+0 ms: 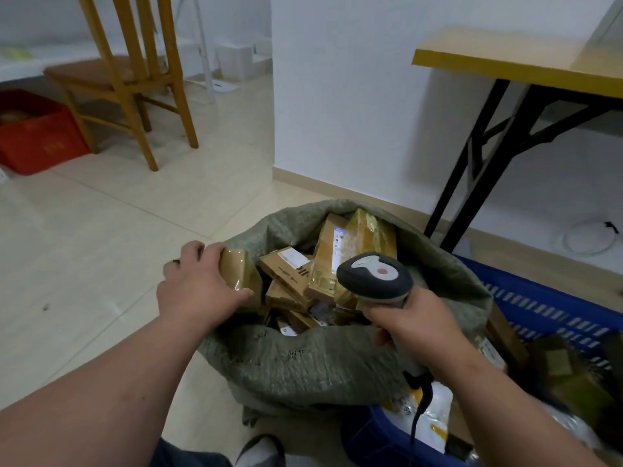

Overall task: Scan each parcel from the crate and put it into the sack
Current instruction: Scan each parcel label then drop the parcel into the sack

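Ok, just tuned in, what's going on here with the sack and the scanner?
A person is moving parcels from the blue crate into the green woven sack. The left hand grips a tape-wrapped brown parcel at the sack's open mouth, about to drop it in. The right hand holds the handheld scanner by its grip, over the sack. The sack already holds many brown boxes, and more parcels remain in the crate on the right.
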Available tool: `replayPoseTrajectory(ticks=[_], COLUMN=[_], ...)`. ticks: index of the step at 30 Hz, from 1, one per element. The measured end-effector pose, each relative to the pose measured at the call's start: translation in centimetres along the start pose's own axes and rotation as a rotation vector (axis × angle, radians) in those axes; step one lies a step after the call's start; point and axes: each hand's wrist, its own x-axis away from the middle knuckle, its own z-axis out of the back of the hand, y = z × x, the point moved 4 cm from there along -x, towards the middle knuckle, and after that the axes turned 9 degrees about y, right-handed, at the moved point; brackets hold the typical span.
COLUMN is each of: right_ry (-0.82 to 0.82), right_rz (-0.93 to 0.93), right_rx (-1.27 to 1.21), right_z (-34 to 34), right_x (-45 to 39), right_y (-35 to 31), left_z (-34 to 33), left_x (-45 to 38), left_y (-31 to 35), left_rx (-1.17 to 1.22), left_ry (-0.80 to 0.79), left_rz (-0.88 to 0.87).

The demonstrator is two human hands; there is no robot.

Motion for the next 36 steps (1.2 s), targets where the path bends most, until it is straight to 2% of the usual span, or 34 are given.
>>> replayPoseTrajectory(ticks=[3,10,16,19,22,25,28,30,32,36], right_ry=[-0.036,-0.046,-0.032,-0.026,-0.028,-0.016,-0.020,-0.016,0.003,0.003], right_rz=[-0.004,-0.039,-0.055,-0.076,-0.098,-0.111,-0.113,-0.107,-0.103,-0.104], right_rx=[0.044,0.095,0.098,0.085,0.059,0.069,0.079,0.072,0.048,0.015], right_z=[-0.8,-1.5,-1.7,-1.8,-1.7,-1.4,-1.1,-0.9,-0.5,0.5], right_x=[-0.6,-1.7,-2.7,-3.0,-3.2,-3.3,-3.2,-3.0,-2.8,-2.5], right_y=[0.1,1.1,1.7,2.1,2.5,2.7,2.7,2.8,2.9,3.6], left_z=[-1.4,-5.5,-5.5,-6.6,-7.5,-7.8,-8.2,-8.4,-8.3,-6.7], left_x=[-0.2,0.8,-1.8,-1.4,-0.7,0.5,2.0,2.4,2.4,1.1], left_y=[0.9,2.7,4.3,4.6,5.0,6.2,7.8,8.5,8.8,8.1], left_rx=[-0.064,-0.290,-0.325,-0.202,0.121,0.399,0.414,0.436,0.508,0.698], left_ry=[-0.081,-0.454,-0.597,-0.560,-0.587,-0.724,-0.856,-0.851,-0.805,-0.549], left_rz=[-0.109,-0.326,-0.381,-0.374,-0.262,-0.171,-0.211,-0.210,-0.136,0.105])
